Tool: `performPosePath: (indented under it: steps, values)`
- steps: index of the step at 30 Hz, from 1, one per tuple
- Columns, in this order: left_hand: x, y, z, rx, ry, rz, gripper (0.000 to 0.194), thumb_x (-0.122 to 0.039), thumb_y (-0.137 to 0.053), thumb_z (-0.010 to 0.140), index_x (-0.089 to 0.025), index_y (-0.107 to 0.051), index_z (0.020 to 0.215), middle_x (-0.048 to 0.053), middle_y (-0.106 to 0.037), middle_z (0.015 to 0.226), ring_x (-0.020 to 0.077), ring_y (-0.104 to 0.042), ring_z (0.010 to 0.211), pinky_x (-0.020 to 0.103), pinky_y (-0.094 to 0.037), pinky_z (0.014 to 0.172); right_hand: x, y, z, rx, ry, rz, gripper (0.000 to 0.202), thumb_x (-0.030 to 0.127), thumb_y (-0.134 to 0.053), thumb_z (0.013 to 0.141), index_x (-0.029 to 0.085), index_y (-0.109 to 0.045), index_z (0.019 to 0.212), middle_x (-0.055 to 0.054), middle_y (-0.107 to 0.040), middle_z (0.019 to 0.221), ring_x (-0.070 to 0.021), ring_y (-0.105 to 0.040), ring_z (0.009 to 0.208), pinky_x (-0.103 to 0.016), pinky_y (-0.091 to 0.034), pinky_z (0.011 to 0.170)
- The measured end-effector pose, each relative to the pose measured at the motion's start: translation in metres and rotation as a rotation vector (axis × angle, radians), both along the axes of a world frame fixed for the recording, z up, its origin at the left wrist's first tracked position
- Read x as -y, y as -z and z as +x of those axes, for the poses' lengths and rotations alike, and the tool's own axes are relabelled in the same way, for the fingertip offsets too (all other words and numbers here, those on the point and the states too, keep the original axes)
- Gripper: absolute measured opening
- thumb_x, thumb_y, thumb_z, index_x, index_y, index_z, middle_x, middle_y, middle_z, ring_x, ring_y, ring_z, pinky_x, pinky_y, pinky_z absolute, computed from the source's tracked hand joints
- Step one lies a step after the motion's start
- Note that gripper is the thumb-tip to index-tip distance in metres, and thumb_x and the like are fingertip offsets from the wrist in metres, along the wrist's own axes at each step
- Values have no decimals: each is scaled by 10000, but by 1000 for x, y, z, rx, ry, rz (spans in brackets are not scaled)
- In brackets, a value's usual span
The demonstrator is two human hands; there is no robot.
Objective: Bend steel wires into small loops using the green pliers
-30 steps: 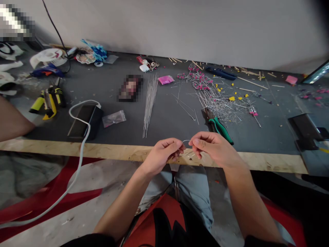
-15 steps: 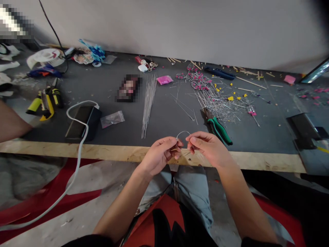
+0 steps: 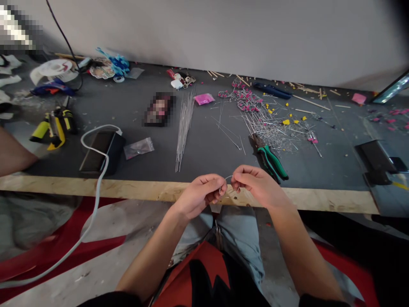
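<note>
A thin silvery wire (image 3: 228, 176) arches between my two hands over the table's front edge. My left hand (image 3: 204, 190) pinches one part of it, where a short twisted bit shows below the thumb. The other side is pinched between thumb and fingers of my right hand (image 3: 252, 183). Fingers hide most of the wire. Green-handled pliers (image 3: 274, 162) lie just behind my right hand. Straight wires (image 3: 184, 132) lie in a bundle behind my left hand, and a few loose wires (image 3: 226, 133) rest between bundle and pliers.
Wire pieces with pink parts (image 3: 247, 100) are heaped at the back right, beside a dark blue cutter (image 3: 272, 90). A pink packet (image 3: 204, 99) and a clear bag (image 3: 139, 148) lie nearby. A white cable (image 3: 99, 187) hangs over the left edge from a black power bank (image 3: 99, 151).
The wire's arch between my hands has become smaller and lower. My right hand has shifted slightly toward the left one; both keep their pinch.
</note>
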State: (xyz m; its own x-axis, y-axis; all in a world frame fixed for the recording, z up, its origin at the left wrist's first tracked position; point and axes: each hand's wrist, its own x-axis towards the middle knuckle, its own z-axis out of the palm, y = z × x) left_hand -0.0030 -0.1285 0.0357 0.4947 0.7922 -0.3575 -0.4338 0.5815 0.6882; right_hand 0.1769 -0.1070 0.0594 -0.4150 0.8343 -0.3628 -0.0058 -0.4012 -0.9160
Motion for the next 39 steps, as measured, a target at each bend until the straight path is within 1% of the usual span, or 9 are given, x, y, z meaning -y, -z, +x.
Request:
performPosePath:
  steps: [2,5,10,13,17,23,30,34,39]
  values:
    - [1,-1,-2,-56,31,22,272,-355,-648,768,-115,-607,648,-9,-492,587,51,-419,515,165,-297,468,0,0,1,7,-62,-18,169,294,-576,770,180,-574,647,25,-524,635,-96,-458,625,-241,-364,623]
    - [1,-2,-8,-148,98,108,266,-351,-641,771,-117,-630,645,-1,-502,600,54,-396,528,177,-295,491,0,-2,4,91,-162,-49,157,305,-588,746,177,-574,656,33,-472,608,-90,-408,583,-226,-333,557]
    - [-2,-9,-15,-300,219,351,249,-347,-616,787,-128,-669,680,18,-530,647,86,-420,587,209,-330,549,-1,-6,10,199,-326,-61,181,357,-588,743,178,-615,739,29,-501,615,-87,-405,545,-218,-312,501]
    - [-4,-12,-17,-348,236,440,237,-337,-611,792,-130,-684,702,34,-565,696,105,-462,640,219,-350,593,-2,-7,11,180,-388,-68,174,337,-581,753,170,-630,751,28,-514,620,-79,-406,535,-214,-315,500]
    - [-4,-12,-20,-352,240,456,221,-324,-618,791,-136,-689,699,27,-563,686,101,-467,633,218,-358,600,-3,-5,13,143,-427,-123,141,272,-560,758,157,-641,745,27,-534,606,-66,-418,522,-203,-330,502]
    - [-5,-9,-22,-356,368,491,253,-376,-599,802,-151,-703,749,39,-589,724,107,-513,641,224,-405,613,-5,-9,11,96,-525,-211,97,223,-581,708,135,-621,699,-19,-646,721,-53,-481,511,-182,-392,469]
    - [-8,-13,-23,-349,479,532,258,-380,-593,805,-150,-707,774,47,-606,737,122,-520,689,232,-420,650,-6,-19,8,70,-576,-269,117,136,-569,666,122,-653,746,-23,-648,722,-72,-557,552,-180,-470,460]
    - [-10,-16,-22,-330,552,549,270,-375,-579,813,-142,-705,763,43,-591,716,118,-503,671,222,-410,630,-7,-18,9,55,-623,-292,125,125,-587,671,115,-666,767,-26,-658,726,-73,-579,561,-185,-498,483]
    - [-11,-18,-22,-304,586,544,271,-372,-581,812,-134,-703,770,37,-574,712,111,-487,659,220,-401,628,-7,-19,10,15,-657,-317,105,106,-584,693,113,-667,756,-9,-660,715,-63,-591,548,-178,-511,501]
